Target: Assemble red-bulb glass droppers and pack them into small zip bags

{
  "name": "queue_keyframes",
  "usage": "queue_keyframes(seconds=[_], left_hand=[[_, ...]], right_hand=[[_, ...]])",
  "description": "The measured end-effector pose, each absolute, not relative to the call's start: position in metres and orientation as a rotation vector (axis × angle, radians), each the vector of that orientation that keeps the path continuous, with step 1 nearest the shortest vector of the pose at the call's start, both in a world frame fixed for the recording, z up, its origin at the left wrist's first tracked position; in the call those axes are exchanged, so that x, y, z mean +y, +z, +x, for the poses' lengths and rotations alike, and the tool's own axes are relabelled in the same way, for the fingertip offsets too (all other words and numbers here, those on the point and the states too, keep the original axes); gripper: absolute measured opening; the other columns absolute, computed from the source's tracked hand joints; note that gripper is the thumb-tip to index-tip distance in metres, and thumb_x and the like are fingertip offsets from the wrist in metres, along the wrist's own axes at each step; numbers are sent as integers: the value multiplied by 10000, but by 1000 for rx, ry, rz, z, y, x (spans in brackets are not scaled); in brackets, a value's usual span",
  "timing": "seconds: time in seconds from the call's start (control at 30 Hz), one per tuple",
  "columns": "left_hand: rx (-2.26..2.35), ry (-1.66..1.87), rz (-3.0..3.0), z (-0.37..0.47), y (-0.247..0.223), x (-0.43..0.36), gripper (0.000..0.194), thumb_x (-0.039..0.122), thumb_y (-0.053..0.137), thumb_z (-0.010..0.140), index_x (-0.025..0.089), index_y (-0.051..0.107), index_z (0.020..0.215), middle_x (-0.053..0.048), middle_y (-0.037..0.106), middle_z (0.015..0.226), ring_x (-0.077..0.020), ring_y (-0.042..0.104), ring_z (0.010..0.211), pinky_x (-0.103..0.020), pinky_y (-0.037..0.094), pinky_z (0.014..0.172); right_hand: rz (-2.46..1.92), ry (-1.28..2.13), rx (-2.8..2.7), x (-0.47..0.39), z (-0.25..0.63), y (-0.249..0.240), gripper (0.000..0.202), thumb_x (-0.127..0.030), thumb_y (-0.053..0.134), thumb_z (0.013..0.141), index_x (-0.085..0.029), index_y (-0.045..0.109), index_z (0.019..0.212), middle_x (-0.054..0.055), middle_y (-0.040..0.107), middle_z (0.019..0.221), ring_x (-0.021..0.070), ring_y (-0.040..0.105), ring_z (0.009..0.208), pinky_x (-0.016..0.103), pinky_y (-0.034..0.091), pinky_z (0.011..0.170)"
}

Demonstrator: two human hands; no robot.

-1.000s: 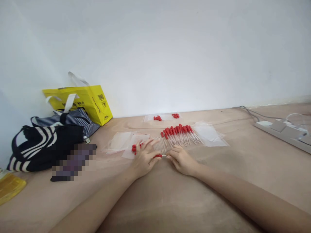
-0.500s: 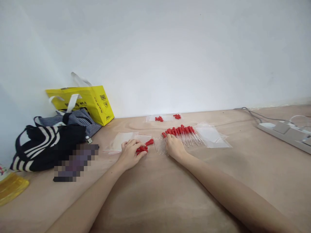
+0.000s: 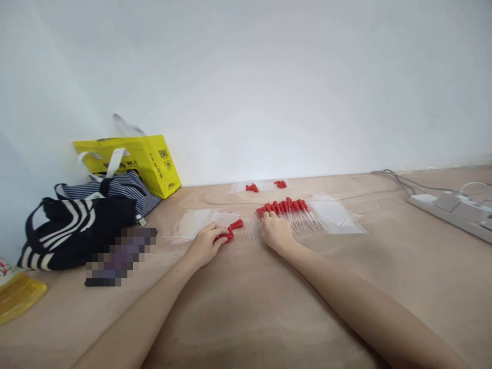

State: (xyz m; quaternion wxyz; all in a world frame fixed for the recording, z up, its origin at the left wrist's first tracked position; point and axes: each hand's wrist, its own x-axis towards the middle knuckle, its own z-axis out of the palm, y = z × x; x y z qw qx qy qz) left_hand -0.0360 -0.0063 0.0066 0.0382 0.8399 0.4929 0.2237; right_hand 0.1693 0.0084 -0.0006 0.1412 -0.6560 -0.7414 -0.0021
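My left hand (image 3: 205,245) rests on the table with its thumb and fingers closed around a red rubber bulb (image 3: 226,238). Another red bulb (image 3: 236,224) lies just past those fingertips. A row of thin clear glass tubes (image 3: 251,231) sits between my two hands. My right hand (image 3: 275,233) has its fingers closed at the left end of a row of red-topped droppers (image 3: 295,206). It grips the end dropper (image 3: 260,211), whose red bulb sticks out past the fingers; the lower part is hidden by the hand.
Clear plastic bags lie left (image 3: 192,222) and right (image 3: 334,215) of the work. Farther back is another bag (image 3: 265,186) with small red bulbs on it. Bags, including a yellow one (image 3: 154,164), stand at left; a power strip (image 3: 449,215) is at right.
The fingers of my left hand have drawn together and back over the red bulbs, uncovering more of them. My right hand has barely moved.
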Motion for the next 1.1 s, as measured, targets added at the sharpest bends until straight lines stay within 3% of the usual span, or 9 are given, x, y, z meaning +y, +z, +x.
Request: queue_keyframes(seconds=[0.17, 0.4, 0.6, 0.7, 0.93, 1.1], left_hand=[[1505, 754, 2563, -35, 3, -4, 182, 186, 445, 787, 191, 626, 804, -34, 549, 800, -160, 541, 753, -300, 448, 716], [1468, 989, 2605, -26, 5, -11, 169, 177, 383, 821, 170, 551, 818, -40, 589, 811, -173, 536, 796, -321, 437, 729], [1252, 948, 2648, -1, -7, -24, 183, 140, 393, 817, 161, 528, 939, -62, 591, 917, -173, 544, 877, -312, 441, 765], [1203, 972, 2657, 6, -12, -26, 231, 124, 386, 817, 156, 526, 997, -73, 573, 934, -165, 545, 875, -299, 446, 765], [1237, 968, 2662, 6, -8, -29, 178, 148, 406, 811, 176, 561, 893, -56, 571, 892, -168, 534, 858, -305, 427, 753], [1344, 877, 2716, 6, -7, -32, 96, 178, 478, 772, 193, 539, 845, -26, 604, 853, -189, 525, 857, -355, 356, 771]], right_hand=[[-1924, 72, -2102, -2, 173, 4, 250, -255, 403, 794, -140, 565, 945, 133, 588, 980, 225, 590, 833, 300, 426, 641], [-1993, 249, -2056, 1, 166, 6, 234, -262, 467, 754, -133, 624, 870, 151, 628, 898, 227, 598, 822, 309, 422, 666], [-2018, 341, -1982, 9, 163, 5, 249, -289, 492, 739, -131, 633, 870, 156, 635, 891, 232, 597, 827, 305, 420, 667], [-2015, 366, -1936, 13, 167, 5, 255, -307, 474, 752, -133, 635, 848, 155, 637, 880, 231, 597, 816, 298, 416, 646], [-1873, 403, -1919, 14, 182, 6, 374, -387, 365, 809, -151, 605, 646, 116, 628, 694, 211, 585, 660, 265, 366, 526], [-1602, 392, -2031, -5, 205, -3, 237, -265, 408, 805, -163, 558, 653, 37, 599, 637, 137, 535, 603, 223, 352, 552]])
